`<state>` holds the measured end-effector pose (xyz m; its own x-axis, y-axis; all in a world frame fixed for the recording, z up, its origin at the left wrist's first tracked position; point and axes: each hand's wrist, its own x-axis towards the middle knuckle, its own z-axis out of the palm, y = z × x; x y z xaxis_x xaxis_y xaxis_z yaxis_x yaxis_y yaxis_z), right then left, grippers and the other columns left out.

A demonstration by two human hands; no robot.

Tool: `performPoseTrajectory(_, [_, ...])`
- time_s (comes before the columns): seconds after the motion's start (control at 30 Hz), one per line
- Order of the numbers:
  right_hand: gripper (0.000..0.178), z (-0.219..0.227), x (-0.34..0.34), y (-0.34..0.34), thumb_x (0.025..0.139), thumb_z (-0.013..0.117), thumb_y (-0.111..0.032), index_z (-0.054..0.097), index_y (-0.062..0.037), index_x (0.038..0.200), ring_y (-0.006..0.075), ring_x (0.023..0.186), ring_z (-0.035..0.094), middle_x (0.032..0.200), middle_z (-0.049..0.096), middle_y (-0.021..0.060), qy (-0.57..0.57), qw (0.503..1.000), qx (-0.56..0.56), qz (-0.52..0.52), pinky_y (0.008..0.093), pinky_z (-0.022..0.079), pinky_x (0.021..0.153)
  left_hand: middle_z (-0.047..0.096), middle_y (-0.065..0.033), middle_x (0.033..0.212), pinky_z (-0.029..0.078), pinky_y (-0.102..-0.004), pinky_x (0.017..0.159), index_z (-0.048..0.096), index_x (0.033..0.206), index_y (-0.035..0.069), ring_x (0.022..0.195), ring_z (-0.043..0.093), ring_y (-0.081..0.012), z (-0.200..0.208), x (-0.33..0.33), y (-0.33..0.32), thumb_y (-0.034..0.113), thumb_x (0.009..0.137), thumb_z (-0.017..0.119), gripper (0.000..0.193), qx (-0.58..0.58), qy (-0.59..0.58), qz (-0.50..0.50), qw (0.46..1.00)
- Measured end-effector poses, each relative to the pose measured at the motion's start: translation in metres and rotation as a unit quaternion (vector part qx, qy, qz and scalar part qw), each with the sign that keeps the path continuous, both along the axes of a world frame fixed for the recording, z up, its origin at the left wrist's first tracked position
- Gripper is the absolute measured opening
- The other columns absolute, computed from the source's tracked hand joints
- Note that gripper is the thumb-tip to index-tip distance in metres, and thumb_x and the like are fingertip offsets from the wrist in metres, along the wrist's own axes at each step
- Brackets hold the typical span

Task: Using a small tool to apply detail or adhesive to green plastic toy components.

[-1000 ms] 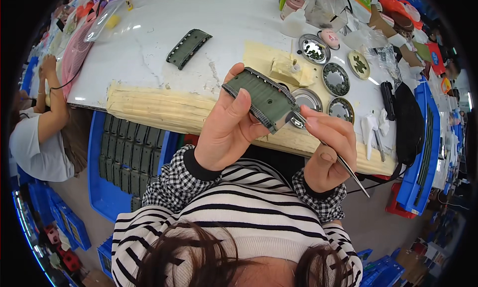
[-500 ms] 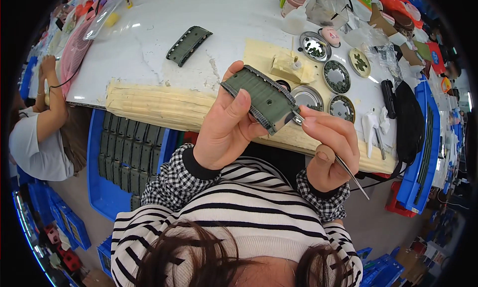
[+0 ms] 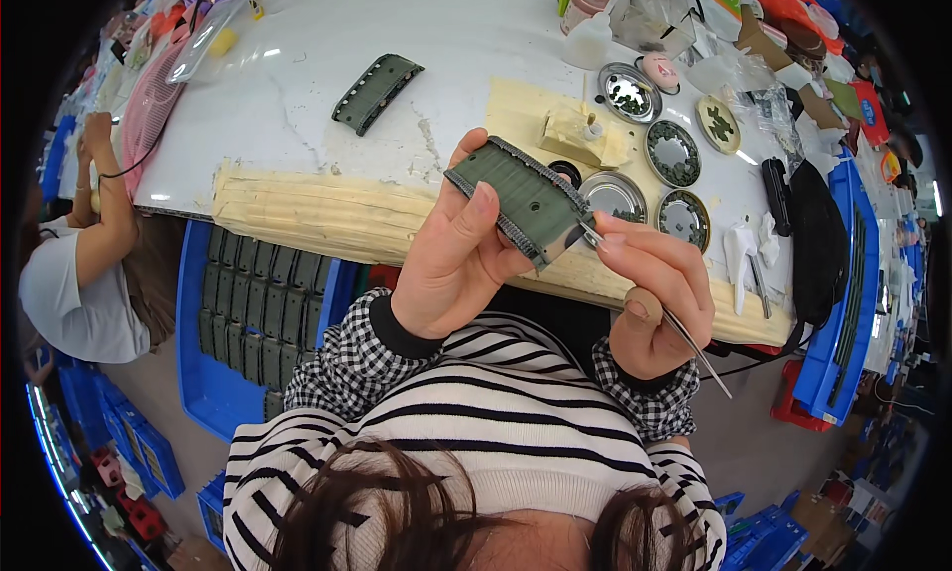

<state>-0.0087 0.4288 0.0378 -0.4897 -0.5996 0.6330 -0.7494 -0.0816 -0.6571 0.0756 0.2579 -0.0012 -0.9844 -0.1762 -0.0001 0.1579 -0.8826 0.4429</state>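
Observation:
A green, track-edged model part (image 3: 521,196), looking like a toy tank's hull, rests tilted in my left hand (image 3: 456,249), which is closed around its near-left side, thumb on the top face. My right hand (image 3: 659,298) pinches a slim metal tool (image 3: 700,353); its tip meets the part's right end, beside a dark hole. Its exact kind I cannot make out. One fingertip of this hand seems to wear a tan cover. Beyond my hands, a similar green part (image 3: 377,93) lies on the white table (image 3: 297,36).
Round metal dishes (image 3: 671,155) of small green pieces stand right of my hands, near a yellowish block (image 3: 585,135). Another slim tool (image 3: 761,288) lies by white tissue. A blue crate (image 3: 208,388) holding rows of green parts sits below left. Another person (image 3: 84,284) is at far left.
The held part and both hands have shifted very slightly; the tool's tip stays at the part's right end. Otherwise little differs.

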Motion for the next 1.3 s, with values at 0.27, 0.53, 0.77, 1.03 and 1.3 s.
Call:
performPoseTrajectory(0.27, [0.038, -0.01, -0.003, -0.005, 0.097, 0.051, -0.034, 0.065, 0.0011, 0.104, 0.0233, 0.09, 0.063, 0.101, 0.068, 0.0161, -0.031, 0.994, -0.099, -0.042, 0.031, 0.05, 0.08, 0.045, -0.0176, 0.124, 0.059, -0.0291, 0.086, 0.049, 0.124, -0.002, 0.104, 0.063, -0.026, -0.005, -0.007, -0.013, 0.046, 0.094, 0.052, 0.056, 0.343, -0.053, -0.118, 0.93])
performPoseTrajectory(0.53, [0.033, -0.008, -0.006, -0.003, 0.096, 0.054, -0.029, 0.066, 0.002, 0.101, 0.0232, 0.086, 0.062, 0.097, 0.067, 0.0148, -0.006, 0.998, -0.027, -0.061, 0.0305, 0.049, 0.077, 0.048, -0.0175, 0.12, 0.058, -0.0287, 0.087, 0.05, 0.118, -0.006, 0.105, 0.062, -0.0268, -0.002, -0.014, -0.017, 0.044, 0.093, 0.055, 0.056, 0.341, -0.084, -0.088, 0.932])
performPoseTrajectory(0.77, [0.015, -0.031, -0.033, 0.011, 0.092, 0.059, -0.01, 0.067, 0.0017, 0.096, 0.021, 0.077, 0.058, 0.088, 0.065, 0.0113, -0.073, 0.986, 0.041, -0.141, 0.0279, 0.045, 0.068, 0.055, -0.0212, 0.119, 0.053, -0.0388, 0.095, 0.04, 0.134, 0.006, 0.118, 0.054, -0.0355, 0.009, -0.006, -0.019, 0.024, 0.099, 0.049, 0.04, 0.0, -0.102, 0.051, 0.993])
performPoseTrajectory(1.03, [0.009, -0.046, -0.045, 0.014, 0.088, 0.062, -0.009, 0.068, -0.0018, 0.087, 0.025, 0.074, 0.053, 0.081, 0.064, 0.0091, 0.024, 0.977, 0.134, -0.165, 0.0333, 0.041, 0.069, 0.056, -0.0183, 0.121, 0.049, -0.0461, 0.098, 0.037, 0.133, 0.003, 0.119, 0.054, -0.0329, 0.009, -0.003, -0.026, 0.005, 0.094, 0.05, 0.042, -0.119, -0.161, 0.049, 0.979])
performPoseTrajectory(1.3, [0.011, -0.049, -0.049, 0.011, 0.09, 0.06, -0.01, 0.066, -0.0028, 0.084, 0.0251, 0.073, 0.052, 0.078, 0.064, 0.0075, 0.034, 0.976, 0.141, -0.161, 0.0343, 0.04, 0.069, 0.052, -0.0191, 0.126, 0.053, -0.0426, 0.093, 0.026, 0.144, 0.01, 0.114, 0.058, -0.0305, 0.008, -0.005, -0.017, 0.001, 0.093, 0.049, 0.056, -0.163, -0.156, 0.043, 0.973])
